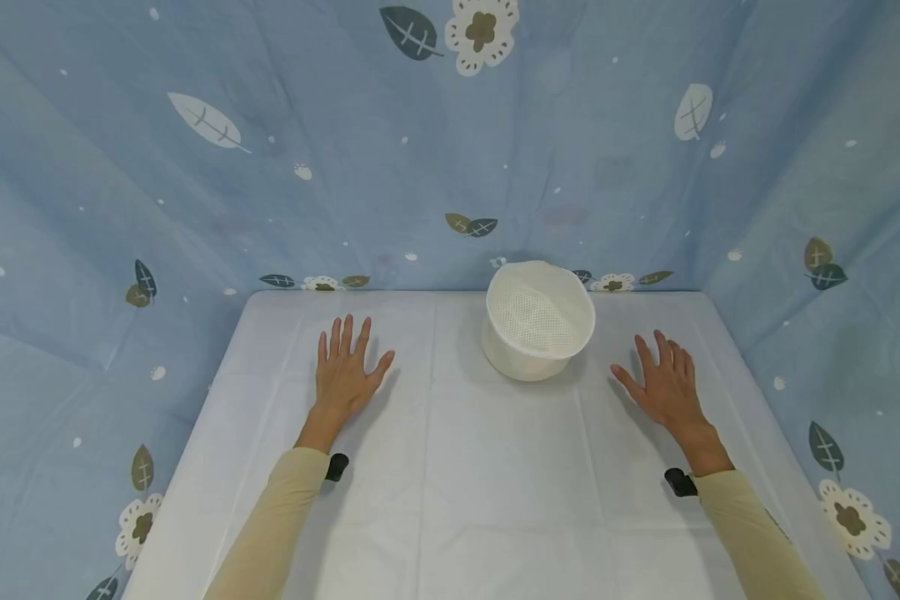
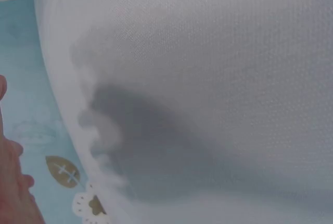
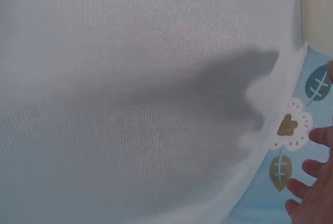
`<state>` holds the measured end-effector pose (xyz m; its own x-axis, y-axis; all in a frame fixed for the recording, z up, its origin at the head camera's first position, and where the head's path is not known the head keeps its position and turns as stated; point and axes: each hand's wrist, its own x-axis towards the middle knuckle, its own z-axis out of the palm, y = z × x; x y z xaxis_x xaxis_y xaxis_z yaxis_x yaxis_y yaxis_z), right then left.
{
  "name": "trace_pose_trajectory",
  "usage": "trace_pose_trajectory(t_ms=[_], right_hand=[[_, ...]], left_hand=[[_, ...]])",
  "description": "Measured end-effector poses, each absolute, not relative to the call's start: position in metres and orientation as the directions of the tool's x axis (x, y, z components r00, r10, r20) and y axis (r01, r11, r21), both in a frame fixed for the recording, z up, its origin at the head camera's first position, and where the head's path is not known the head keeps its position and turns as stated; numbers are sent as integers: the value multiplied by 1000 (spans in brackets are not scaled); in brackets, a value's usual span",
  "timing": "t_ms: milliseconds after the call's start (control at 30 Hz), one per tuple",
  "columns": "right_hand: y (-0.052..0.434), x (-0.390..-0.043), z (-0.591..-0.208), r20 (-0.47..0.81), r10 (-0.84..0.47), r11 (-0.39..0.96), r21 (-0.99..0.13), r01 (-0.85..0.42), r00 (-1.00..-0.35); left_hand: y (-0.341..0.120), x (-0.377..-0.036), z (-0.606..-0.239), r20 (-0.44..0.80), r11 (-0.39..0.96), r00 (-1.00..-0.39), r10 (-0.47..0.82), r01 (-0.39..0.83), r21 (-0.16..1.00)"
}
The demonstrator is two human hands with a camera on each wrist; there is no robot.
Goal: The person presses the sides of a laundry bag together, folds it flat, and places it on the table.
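You're holding your left hand (image 1: 345, 379) and right hand (image 1: 667, 387) palm-down, fingers apart, while the white mesh-lined basket (image 1: 521, 365) is sitting between them.

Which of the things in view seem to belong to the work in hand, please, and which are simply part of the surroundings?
Likely part of the work:
- white tub with perforated inside, untouched, nearer the right hand
- left hand, holding nothing
- right hand, holding nothing

Surroundings:
- white table cover
- blue patterned curtain
- black wrist devices
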<state>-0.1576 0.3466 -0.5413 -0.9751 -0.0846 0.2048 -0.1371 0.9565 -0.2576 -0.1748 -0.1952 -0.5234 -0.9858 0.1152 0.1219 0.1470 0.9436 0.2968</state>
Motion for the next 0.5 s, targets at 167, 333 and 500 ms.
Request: trace_pose_trajectory(t_ms=[167,333,500], right_hand=[[343,-159,-539,297,-105,952,-247,-182,-949],[339,-163,-534,398,-134,947,-219,-235,-908],[335,-166,-529,435,-146,944,-207,-257,-888]], left_hand=[[-193,-178,-522,212,939,-972,107,169,300],[-191,-182,-521,337,932,-935,109,214,293],[-187,-184,-517,355,931,-929,105,217,293]])
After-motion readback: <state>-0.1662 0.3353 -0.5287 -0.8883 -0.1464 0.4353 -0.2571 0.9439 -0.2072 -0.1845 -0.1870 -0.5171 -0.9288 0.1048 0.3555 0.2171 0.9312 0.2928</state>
